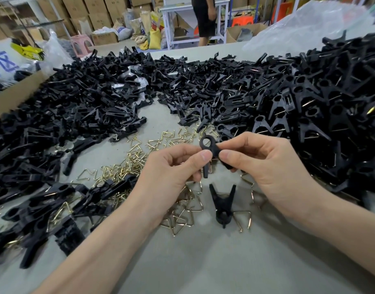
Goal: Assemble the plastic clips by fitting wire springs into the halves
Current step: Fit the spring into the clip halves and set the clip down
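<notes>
Both hands hold one black plastic clip (pixel 209 147) above the grey table, its ring end pointing up. My left hand (pixel 171 168) pinches its left leg between thumb and fingers. My right hand (pixel 260 160) pinches its right leg. Below them an assembled black clip (pixel 222 202) lies on the table, jaws spread upward. Brass triangular wire springs (pixel 129 162) are scattered in front of and under my hands. Whether a spring sits in the held clip is hidden by my fingers.
Loose black clip halves (pixel 76 107) are heaped at the left and back. A large pile of assembled clips (pixel 322 102) fills the right. A cardboard box edge (pixel 15 92) sits far left. Bare table (pixel 203 262) lies near me. A person (pixel 203 18) stands in the background.
</notes>
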`<state>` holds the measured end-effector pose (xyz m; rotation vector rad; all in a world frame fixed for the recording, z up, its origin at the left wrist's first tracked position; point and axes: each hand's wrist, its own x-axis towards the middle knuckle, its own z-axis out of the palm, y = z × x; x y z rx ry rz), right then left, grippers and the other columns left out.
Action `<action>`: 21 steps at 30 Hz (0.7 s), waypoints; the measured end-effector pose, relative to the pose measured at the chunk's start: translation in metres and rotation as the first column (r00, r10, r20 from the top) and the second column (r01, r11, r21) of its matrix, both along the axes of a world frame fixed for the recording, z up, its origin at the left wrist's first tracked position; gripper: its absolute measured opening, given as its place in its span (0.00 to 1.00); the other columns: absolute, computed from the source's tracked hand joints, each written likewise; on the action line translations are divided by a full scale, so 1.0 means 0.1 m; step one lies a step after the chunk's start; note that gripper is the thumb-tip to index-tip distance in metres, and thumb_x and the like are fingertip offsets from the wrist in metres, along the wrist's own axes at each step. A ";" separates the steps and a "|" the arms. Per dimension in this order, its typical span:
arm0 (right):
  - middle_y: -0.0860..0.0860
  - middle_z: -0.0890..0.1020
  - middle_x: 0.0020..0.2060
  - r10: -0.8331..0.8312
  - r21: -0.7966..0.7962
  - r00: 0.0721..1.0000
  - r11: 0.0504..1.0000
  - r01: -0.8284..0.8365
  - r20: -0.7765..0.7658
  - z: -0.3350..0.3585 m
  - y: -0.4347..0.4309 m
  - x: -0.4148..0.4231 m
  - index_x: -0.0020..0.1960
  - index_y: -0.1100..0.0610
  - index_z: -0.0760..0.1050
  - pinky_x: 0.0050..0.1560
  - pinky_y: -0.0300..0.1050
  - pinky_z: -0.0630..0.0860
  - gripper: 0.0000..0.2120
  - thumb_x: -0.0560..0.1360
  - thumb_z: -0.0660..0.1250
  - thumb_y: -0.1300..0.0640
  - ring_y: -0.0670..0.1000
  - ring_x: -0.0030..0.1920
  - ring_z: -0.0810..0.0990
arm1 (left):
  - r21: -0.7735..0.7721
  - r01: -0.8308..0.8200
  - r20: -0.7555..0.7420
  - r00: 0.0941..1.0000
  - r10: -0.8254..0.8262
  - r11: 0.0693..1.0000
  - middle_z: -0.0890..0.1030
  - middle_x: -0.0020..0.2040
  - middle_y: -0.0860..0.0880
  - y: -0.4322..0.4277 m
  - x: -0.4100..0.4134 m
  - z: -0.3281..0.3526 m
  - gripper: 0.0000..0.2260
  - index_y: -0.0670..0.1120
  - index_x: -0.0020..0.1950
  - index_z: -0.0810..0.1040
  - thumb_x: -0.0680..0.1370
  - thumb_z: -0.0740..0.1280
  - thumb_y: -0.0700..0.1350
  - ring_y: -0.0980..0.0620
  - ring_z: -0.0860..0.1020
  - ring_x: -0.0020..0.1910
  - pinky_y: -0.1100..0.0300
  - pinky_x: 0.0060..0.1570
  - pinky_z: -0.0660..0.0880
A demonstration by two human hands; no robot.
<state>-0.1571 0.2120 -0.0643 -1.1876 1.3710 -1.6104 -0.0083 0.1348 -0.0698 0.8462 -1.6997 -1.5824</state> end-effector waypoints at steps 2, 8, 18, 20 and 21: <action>0.51 0.85 0.36 0.008 -0.006 1.000 1.000 -0.008 -0.001 0.00 0.00 -0.01 0.44 0.60 0.83 0.39 0.31 0.75 0.05 0.70 0.71 0.66 0.41 0.35 0.79 | 0.022 0.010 -0.021 1.000 -0.009 1.000 0.78 0.31 0.51 0.00 0.00 0.00 0.12 0.51 0.39 0.85 0.62 0.73 0.57 0.58 0.73 0.30 0.59 0.44 0.74; 0.53 0.85 0.38 0.048 0.005 0.998 0.999 -0.048 -0.041 -0.03 0.00 -0.04 0.47 0.57 0.84 0.40 0.34 0.76 0.08 0.72 0.69 0.66 0.44 0.37 0.78 | 0.113 0.108 -0.083 0.992 -0.099 0.988 0.80 0.36 0.50 -0.02 0.03 0.00 0.12 0.50 0.45 0.85 0.64 0.75 0.51 0.56 0.76 0.32 0.61 0.44 0.75; 0.52 0.82 0.37 0.227 -0.043 0.951 0.974 -0.223 0.211 -0.01 -0.05 -0.09 0.40 0.56 0.81 0.48 0.43 0.79 0.05 0.64 0.69 0.60 0.51 0.41 0.81 | 0.018 0.179 -0.223 0.960 -0.170 0.984 0.81 0.37 0.53 0.02 0.02 0.06 0.11 0.51 0.47 0.83 0.66 0.74 0.45 0.54 0.78 0.31 0.63 0.41 0.77; 0.53 0.83 0.40 0.228 -0.051 0.947 0.974 -0.222 0.225 0.02 -0.06 -0.09 0.43 0.58 0.80 0.51 0.44 0.79 0.07 0.65 0.68 0.61 0.51 0.43 0.81 | 0.024 0.151 -0.228 0.963 -0.142 0.988 0.81 0.38 0.52 0.04 0.01 0.06 0.12 0.50 0.46 0.84 0.63 0.76 0.45 0.54 0.79 0.32 0.62 0.42 0.77; 0.53 0.83 0.41 0.223 -0.054 0.942 0.975 -0.217 0.249 0.03 -0.06 -0.10 0.46 0.59 0.79 0.50 0.43 0.79 0.09 0.66 0.68 0.62 0.51 0.44 0.81 | 0.027 0.129 -0.238 0.964 -0.119 0.991 0.82 0.39 0.51 0.04 0.01 0.06 0.13 0.49 0.45 0.84 0.62 0.78 0.44 0.54 0.79 0.32 0.62 0.42 0.78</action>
